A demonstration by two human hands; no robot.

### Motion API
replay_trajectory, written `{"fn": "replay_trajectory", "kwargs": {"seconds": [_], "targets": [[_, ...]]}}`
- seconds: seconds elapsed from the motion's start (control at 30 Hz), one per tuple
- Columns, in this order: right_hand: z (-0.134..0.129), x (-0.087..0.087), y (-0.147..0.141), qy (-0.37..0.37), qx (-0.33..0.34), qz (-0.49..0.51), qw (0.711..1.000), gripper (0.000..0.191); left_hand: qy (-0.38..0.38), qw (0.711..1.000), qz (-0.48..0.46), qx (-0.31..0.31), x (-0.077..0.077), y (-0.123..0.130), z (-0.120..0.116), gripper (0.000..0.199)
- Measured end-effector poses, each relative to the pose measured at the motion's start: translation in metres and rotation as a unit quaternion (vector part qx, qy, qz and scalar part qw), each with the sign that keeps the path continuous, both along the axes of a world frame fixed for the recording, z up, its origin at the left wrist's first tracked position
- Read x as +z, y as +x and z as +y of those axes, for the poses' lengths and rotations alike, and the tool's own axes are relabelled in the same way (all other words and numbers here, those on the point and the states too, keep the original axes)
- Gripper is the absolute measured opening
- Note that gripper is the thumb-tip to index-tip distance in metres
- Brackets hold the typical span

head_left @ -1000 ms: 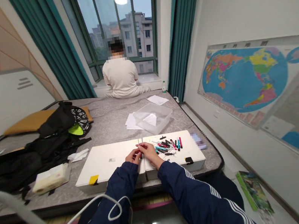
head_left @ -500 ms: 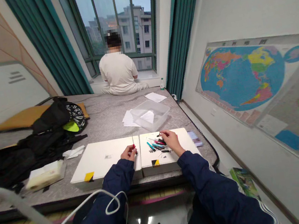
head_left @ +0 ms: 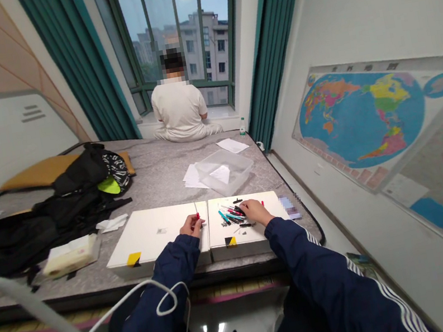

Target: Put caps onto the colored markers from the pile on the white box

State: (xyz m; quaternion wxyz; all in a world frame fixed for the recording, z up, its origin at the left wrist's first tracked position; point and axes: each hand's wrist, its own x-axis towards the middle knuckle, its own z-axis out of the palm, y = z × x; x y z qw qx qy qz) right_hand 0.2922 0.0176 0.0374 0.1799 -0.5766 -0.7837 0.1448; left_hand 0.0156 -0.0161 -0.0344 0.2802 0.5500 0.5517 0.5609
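Observation:
My left hand is closed in a pinch above the left white box, near its right edge. It grips a thin pen refill, red at its lower end, pointing upward. At the pile of pen parts on the right white box, my right hand has its fingers bent together. Whatever lies between those fingertips is hidden. Teal, black, red and white pieces make up the pile. A black piece lies just beyond it, and a red piece shows behind my right hand.
Past the boxes stands a clear plastic bin beside paper sheets. A phone lies at the right, a tissue pack and black bag at the left. A person sits by the window. A white cable crosses my left sleeve.
My right hand has dropped from beyond the pile to its right side, uncovering the black and red pieces. My left hand stays nearly in place with the refill. The view has shifted slightly.

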Motion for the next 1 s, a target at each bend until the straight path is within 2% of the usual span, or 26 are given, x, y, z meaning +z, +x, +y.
{"fn": "replay_trajectory", "kwargs": {"seconds": [0.17,0.4,0.57,0.67,0.77,0.87,0.93,1.0], "targets": [[0.006,-0.007,-0.006,-0.021,-0.017,0.020,0.999,0.025,-0.002,1.000,0.027,0.002,0.002,-0.002,-0.001,0.029],[0.012,-0.016,-0.010,-0.033,-0.078,0.051,0.995,0.011,-0.008,0.999,0.038,0.008,0.001,-0.002,0.000,0.028],[0.012,-0.022,-0.010,-0.021,-0.114,0.108,0.987,0.002,-0.009,0.999,0.051,0.013,0.003,-0.002,-0.002,0.028],[0.013,-0.020,-0.012,0.008,-0.134,0.175,0.975,0.010,-0.011,0.998,0.058,0.011,0.004,-0.002,-0.002,0.029],[0.015,-0.013,-0.022,0.008,-0.155,0.294,0.943,0.023,-0.006,0.998,0.056,0.004,0.006,-0.001,-0.004,0.028],[0.009,-0.005,-0.041,-0.059,-0.118,0.448,0.884,0.044,-0.002,0.999,0.053,0.001,0.012,0.001,-0.006,0.028],[0.000,-0.006,-0.058,-0.100,-0.088,0.520,0.844,0.046,-0.001,0.999,0.040,0.004,0.017,0.001,-0.009,0.026],[-0.011,-0.012,-0.079,-0.129,-0.078,0.550,0.821,0.042,-0.012,1.000,0.010,0.001,0.022,0.000,-0.012,0.019]]}}
